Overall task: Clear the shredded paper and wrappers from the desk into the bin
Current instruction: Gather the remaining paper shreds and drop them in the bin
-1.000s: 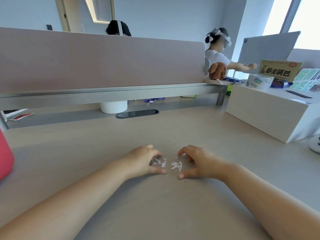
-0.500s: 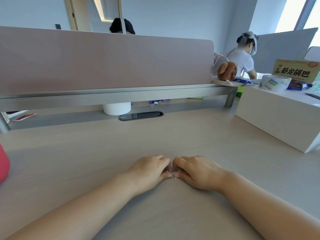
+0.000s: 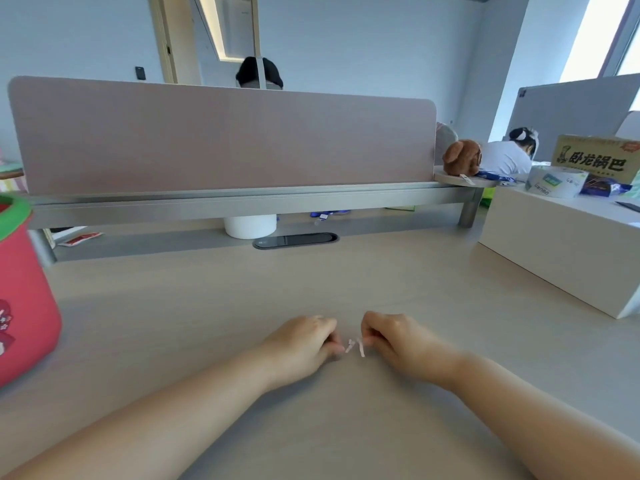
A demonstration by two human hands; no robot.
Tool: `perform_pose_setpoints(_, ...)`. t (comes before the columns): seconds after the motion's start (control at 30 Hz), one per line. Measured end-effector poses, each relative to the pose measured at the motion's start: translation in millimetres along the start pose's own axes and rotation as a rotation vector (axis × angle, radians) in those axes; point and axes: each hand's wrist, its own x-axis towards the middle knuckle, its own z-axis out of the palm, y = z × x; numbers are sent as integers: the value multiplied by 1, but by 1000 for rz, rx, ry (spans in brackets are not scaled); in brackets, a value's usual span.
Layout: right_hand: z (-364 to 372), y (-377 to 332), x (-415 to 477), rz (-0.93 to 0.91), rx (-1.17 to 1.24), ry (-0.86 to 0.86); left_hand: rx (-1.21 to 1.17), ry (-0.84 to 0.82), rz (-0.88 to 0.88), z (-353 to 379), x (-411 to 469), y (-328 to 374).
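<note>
Since half a second ago, both hands have drawn slightly apart, and the red bin with its green rim has come into sight at the left edge.

Head view: the left hand (image 3: 304, 344) and the right hand (image 3: 398, 339) rest low over the pale desk (image 3: 346, 271), knuckles up, fingers curled in and pinched. Each holds white paper shreds (image 3: 355, 347) at its fingertips; one thin strip sticks out from the left hand's thumb side, another from the right hand's. Both strips run roughly up and down in the frame, the left one leaning right at its top, the right one leaning left. The two strips sit just beside each other in the gap between the hands. The bin (image 3: 24, 292) stands upright on the desk, well apart to the left of both hands.
</note>
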Motion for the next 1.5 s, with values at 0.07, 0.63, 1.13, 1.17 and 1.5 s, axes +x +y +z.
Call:
perform_pose_setpoints(0.07, -8, -10, 5, -20, 110, 72, -75, 83, -2, -15, -13, -6)
perform_pose_setpoints(0.63, -51, -284, 172, -612, 481, 362, 212, 893, -319, -249, -202, -71)
perform_pose_setpoints(1.13, -6, -345, 245, -529, 257, 162, 253, 593, -732, -274, -252, -133)
perform_pose_setpoints(1.17, -5, -345, 245, -532, 271, 169, 248, 638, -730, -273, -253, -133)
perform_pose_setpoints(1.5, -3, -321, 222, -639, 407, 391, 215, 891, -520, -255, -230, -122)
